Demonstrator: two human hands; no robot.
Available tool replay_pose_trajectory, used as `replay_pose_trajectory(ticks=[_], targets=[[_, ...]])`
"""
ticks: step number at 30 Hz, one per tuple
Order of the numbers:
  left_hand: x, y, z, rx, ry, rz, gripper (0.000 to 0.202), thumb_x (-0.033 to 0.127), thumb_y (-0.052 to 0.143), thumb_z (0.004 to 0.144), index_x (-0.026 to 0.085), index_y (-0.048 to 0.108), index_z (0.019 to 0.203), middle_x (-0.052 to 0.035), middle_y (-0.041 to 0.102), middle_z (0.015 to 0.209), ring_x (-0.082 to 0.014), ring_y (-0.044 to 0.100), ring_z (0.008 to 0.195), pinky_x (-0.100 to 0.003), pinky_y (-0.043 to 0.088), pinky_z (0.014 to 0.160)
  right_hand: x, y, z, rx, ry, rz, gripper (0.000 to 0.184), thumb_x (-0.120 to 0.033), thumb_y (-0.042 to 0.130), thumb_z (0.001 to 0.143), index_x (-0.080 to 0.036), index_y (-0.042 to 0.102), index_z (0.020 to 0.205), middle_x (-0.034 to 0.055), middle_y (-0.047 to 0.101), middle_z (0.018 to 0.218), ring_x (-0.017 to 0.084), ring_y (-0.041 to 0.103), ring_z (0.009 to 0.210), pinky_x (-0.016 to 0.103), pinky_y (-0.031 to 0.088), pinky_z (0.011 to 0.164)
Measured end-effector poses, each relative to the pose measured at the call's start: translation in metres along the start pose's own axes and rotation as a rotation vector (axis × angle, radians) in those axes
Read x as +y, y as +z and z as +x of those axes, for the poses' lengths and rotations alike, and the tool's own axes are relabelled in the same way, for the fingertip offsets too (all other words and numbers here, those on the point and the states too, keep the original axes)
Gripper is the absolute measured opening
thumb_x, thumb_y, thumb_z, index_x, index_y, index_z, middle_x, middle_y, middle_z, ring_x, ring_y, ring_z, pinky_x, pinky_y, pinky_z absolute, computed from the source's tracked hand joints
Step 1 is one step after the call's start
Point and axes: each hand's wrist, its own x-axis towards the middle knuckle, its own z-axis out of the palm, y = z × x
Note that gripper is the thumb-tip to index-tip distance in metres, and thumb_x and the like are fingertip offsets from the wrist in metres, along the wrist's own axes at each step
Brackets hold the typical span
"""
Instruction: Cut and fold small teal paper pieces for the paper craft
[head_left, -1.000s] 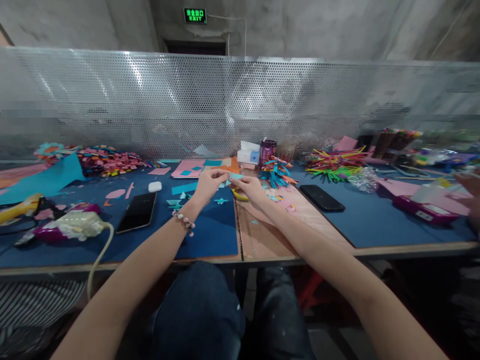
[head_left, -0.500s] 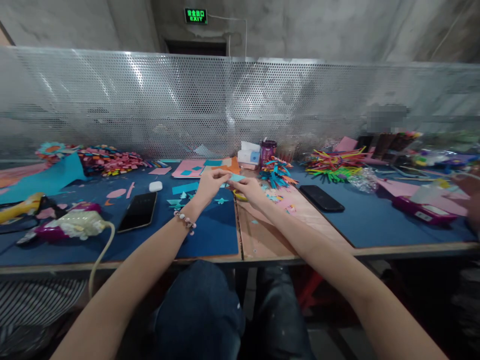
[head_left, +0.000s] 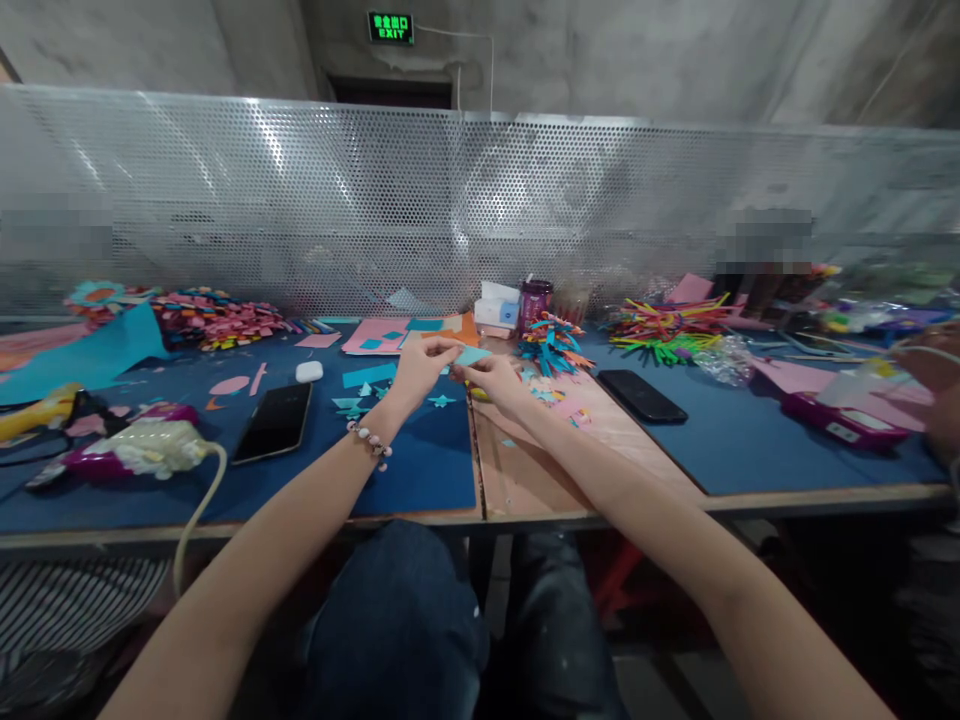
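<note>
Over the middle of the table, my left hand (head_left: 421,372) and my right hand (head_left: 496,380) meet at a small light-blue piece of paper (head_left: 472,355). The fingers of both hands pinch it, and its lower part is hidden behind them. Just left of my left hand lie small cut turquoise paper pieces (head_left: 352,405) and a turquoise paper strip (head_left: 369,375). One star-like cutout (head_left: 442,401) rests below my left hand. To the right of my hands stands a bunch of blue and orange strips (head_left: 556,342). Paper scraps (head_left: 574,410) are scattered beside my right wrist.
A phone (head_left: 274,425) and a white earbud case (head_left: 309,372) lie left; another phone (head_left: 642,396) lies right. A glue gun (head_left: 135,450) with a cord is at far left. A perforated metal screen (head_left: 375,210) closes the back. Another person's hand (head_left: 930,365) shows at the right edge.
My hands stay together on the light-blue paper with only slight finger movement. The view has shifted very slightly. More of the other person's hand shows at the right edge.
</note>
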Motion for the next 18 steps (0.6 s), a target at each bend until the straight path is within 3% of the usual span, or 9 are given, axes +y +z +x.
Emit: replay_pose_trajectory(ticks=[4,18], targets=[[0.0014,0.0000,0.0002,0.016,-0.009,0.003,0.027,0.036,0.065,0.069,0.012,0.070,0.081,-0.0095,0.069,0.086,-0.0187,0.061,0.080,-0.029,0.047,0.072,0.0023,0.0008,0.0010,-0.055,-0.060,-0.032,0.041,-0.052,0.063,0.068,-0.011,0.071,0.072,0.0070,0.068,0.068,0.010,0.051,0.054,0.021,0.033,0.049],[-0.0052,0.0006,0.0015,0.035,0.011,-0.016,0.026,0.035,0.065,0.069,0.013,0.071,0.081,-0.0090,0.069,0.089,-0.0178,0.061,0.080,-0.030,0.047,0.075,0.0002,0.0049,-0.0009,-0.086,-0.043,0.062,0.034,-0.045,0.064,0.071,-0.011,0.067,0.074,0.0068,0.068,0.072,0.009,0.055,0.060,0.021,0.038,0.054]])
